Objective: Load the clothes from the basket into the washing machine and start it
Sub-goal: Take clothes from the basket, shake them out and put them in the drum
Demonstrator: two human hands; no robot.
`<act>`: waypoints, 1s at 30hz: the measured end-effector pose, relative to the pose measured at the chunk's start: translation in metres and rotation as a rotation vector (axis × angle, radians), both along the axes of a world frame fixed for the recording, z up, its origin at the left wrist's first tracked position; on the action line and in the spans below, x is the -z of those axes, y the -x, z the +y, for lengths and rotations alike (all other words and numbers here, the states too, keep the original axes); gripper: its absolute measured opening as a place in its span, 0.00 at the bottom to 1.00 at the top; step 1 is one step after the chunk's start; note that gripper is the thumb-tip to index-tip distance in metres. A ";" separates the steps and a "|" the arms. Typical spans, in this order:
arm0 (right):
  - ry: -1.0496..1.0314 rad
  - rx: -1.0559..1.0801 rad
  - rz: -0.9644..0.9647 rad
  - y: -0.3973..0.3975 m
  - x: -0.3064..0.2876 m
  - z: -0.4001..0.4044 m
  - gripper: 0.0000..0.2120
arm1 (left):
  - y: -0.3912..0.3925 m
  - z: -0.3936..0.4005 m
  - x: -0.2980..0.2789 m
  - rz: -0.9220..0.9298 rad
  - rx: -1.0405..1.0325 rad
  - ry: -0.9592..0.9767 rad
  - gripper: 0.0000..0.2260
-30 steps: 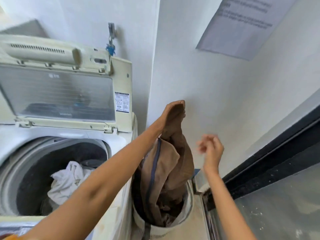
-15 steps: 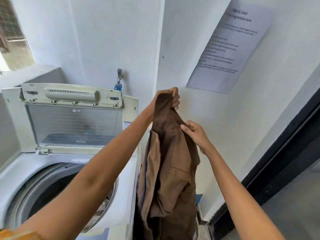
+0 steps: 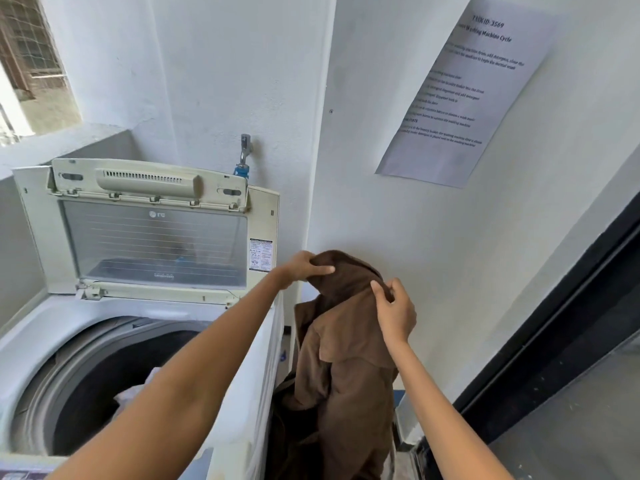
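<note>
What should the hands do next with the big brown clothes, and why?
Probably swing the brown garment leftward over the open drum. Both the left hand and right hand grip its top, it hangs beside the washing machine, and the lid stands up.

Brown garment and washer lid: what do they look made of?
Brown garment: looks like a matte woven fabric, maybe cotton; it drapes in soft folds from the left hand and right hand. Washer lid: translucent panel, glass or plastic, with faint reflections, in a yellowed cream plastic-looking frame.
</note>
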State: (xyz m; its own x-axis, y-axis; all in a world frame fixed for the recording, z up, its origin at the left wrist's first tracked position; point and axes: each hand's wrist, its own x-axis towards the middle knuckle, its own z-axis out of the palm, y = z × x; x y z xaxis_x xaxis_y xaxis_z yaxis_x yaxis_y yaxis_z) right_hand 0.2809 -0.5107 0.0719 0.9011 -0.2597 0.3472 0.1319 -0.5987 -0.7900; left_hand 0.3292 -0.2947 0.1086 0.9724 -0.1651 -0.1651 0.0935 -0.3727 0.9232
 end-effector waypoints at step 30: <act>0.186 -0.811 0.498 -0.053 -0.066 0.018 0.09 | 0.032 -0.029 -0.150 -0.469 -0.045 0.511 0.15</act>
State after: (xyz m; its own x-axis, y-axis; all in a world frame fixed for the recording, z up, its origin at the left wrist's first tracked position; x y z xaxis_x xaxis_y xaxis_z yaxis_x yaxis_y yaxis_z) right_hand 0.3342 -0.4928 0.1376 0.8371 0.5260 -0.1504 0.2355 -0.5946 -0.7687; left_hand 0.2969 -0.3240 0.2591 0.9298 -0.0684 0.3617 -0.3529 0.1140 0.9287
